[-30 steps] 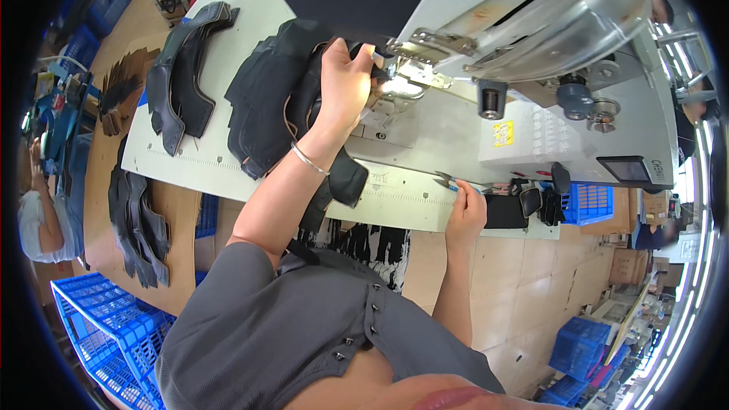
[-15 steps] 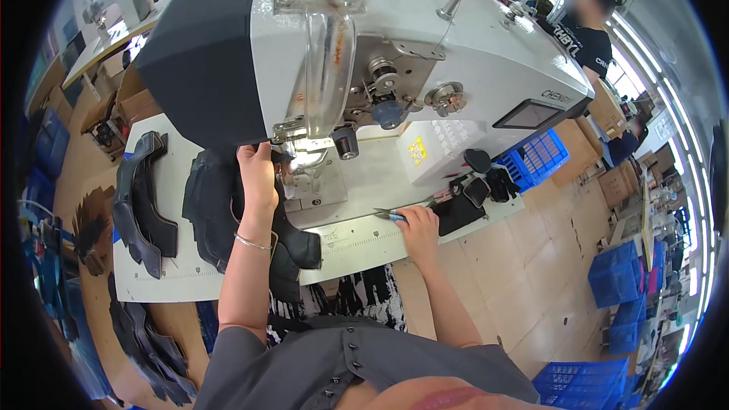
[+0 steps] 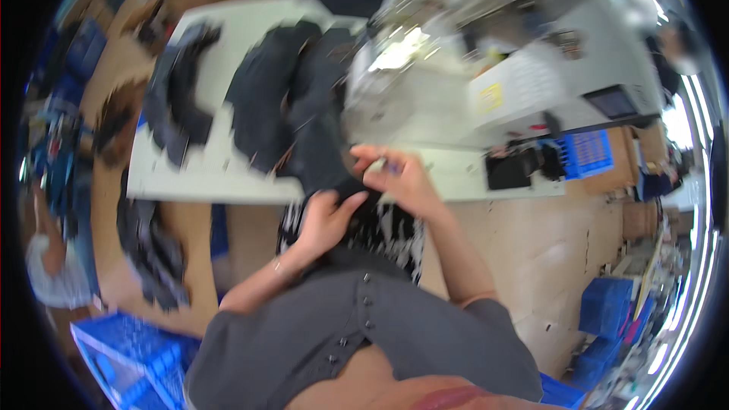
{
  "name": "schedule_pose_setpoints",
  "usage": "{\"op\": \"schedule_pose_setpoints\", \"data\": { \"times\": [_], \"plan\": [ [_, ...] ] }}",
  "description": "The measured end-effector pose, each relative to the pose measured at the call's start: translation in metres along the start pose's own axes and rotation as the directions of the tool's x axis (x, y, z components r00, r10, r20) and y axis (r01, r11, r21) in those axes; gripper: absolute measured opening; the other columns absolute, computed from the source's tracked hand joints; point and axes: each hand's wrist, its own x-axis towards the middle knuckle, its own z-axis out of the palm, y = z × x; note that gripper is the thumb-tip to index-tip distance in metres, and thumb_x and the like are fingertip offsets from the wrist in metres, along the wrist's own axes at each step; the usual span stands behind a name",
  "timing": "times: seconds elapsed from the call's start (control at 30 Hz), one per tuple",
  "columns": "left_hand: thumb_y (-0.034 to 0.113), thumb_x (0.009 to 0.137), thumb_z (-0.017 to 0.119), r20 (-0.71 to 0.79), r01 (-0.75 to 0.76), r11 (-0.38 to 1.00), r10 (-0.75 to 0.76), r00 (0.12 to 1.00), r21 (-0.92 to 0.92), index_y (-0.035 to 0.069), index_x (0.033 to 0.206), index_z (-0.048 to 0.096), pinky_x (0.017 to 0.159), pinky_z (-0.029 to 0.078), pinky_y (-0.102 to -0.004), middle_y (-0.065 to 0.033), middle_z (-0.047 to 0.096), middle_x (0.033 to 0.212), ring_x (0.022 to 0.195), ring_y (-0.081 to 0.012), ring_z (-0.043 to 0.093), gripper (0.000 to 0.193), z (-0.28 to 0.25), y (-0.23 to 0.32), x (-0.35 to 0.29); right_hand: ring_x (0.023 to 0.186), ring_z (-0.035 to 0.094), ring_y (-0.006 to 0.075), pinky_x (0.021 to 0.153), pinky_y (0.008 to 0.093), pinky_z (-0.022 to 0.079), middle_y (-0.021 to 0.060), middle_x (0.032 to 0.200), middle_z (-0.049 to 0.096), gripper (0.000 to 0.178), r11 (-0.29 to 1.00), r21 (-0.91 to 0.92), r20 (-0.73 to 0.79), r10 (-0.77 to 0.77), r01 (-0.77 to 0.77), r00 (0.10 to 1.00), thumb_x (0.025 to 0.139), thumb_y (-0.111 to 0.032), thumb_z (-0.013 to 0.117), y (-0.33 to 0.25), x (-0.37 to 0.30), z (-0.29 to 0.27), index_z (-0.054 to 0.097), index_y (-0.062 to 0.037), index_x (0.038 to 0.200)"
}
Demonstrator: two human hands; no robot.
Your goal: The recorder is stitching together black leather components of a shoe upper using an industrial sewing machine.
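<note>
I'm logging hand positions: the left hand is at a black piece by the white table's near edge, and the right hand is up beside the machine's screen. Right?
Not quite: the right hand isn't beside the screen. The head view shows it close beside the left hand, at the black piece by the white table's near edge.

Sewing workshop: a large industrial sewing machine (image 3: 524, 76) stands on a pale counter (image 3: 452, 179) beside stacked dark shaped pieces (image 3: 264, 102), with blue plastic crates (image 3: 129, 345) nearby, another person (image 3: 57, 269) at left and long strip lights (image 3: 695, 201) at right
</note>
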Motion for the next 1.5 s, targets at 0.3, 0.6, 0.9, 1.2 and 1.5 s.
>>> {"op": "schedule_pose_setpoints", "data": {
  "times": [0.3, 0.6, 0.9, 1.2, 1.5],
  "plan": [
    [0.024, 0.082, 0.073, 0.240, 0.153, 0.954, -0.217, 0.946, 0.257, -0.004, 0.066, 0.057, 0.052, 0.043, -0.0392, -0.0215, 0.053, 0.058, 0.052, -0.0372, 0.051, 0.037, -0.033, -0.001, -0.015, 0.078, 0.057, 0.0069, 0.074, 0.0239, 0.047, 0.0017, 0.085, 0.066, 0.032, 0.967, -0.235, -0.095, 0.073, -0.094, 0.993, 0.082, -0.011, 0.071, 0.021, 0.002, 0.028, 0.066, -0.0010, 0.111],
    [0.014, 0.072, 0.077, -0.299, -0.083, 0.921, 0.208, 0.931, 0.381, 0.007, 0.103, 0.059, 0.067, 0.047, -0.0318, -0.0086, 0.055, 0.093, 0.080, -0.0240, 0.056, 0.036, -0.061, -0.008, 0.025, 0.083, 0.067, 0.0196, 0.077, 0.0285, 0.050, 0.0084, 0.094, 0.070, 0.035, 0.816, -0.578, -0.058, -0.048, 0.005, 0.997, 0.075, -0.004, 0.073, 0.034, -0.014, 0.032, 0.065, -0.0069, 0.109],
    [0.002, 0.074, 0.068, 0.189, -0.494, 0.716, 0.466, 0.864, 0.494, 0.003, 0.101, 0.058, 0.073, 0.047, -0.0366, -0.0105, 0.054, 0.091, 0.084, -0.0284, 0.056, 0.029, -0.078, -0.019, 0.049, 0.082, 0.068, 0.0223, 0.073, 0.0296, 0.051, 0.0078, 0.091, 0.070, 0.037, 0.809, -0.588, -0.028, -0.008, -0.009, 1.000, 0.073, -0.006, 0.075, 0.051, -0.010, 0.019, 0.064, -0.0105, 0.108],
    [0.001, 0.075, 0.067, 0.268, -0.484, 0.763, 0.404, 0.874, 0.428, 0.002, 0.095, 0.053, 0.067, 0.046, -0.0377, -0.0088, 0.052, 0.091, 0.079, -0.0308, 0.057, 0.024, -0.083, -0.009, 0.062, 0.074, 0.067, 0.0195, 0.066, 0.0289, 0.052, 0.0049, 0.082, 0.068, 0.049, 0.793, -0.608, 0.039, -0.013, 0.034, 0.999, 0.066, 0.005, 0.065, 0.054, -0.006, 0.015, 0.063, -0.0134, 0.111],
    [0.000, 0.073, 0.066, 0.416, -0.613, 0.482, 0.458, 0.786, 0.627, 0.001, 0.089, 0.054, 0.062, 0.047, -0.0359, -0.0099, 0.050, 0.083, 0.073, -0.0280, 0.055, 0.020, -0.070, -0.016, 0.051, 0.072, 0.066, 0.0185, 0.062, 0.0280, 0.051, 0.0023, 0.083, 0.065, 0.046, 0.658, -0.731, 0.119, -0.137, 0.180, 0.983, 0.066, -0.004, 0.074, 0.039, -0.004, 0.009, 0.064, -0.0135, 0.111]
  ]
}}
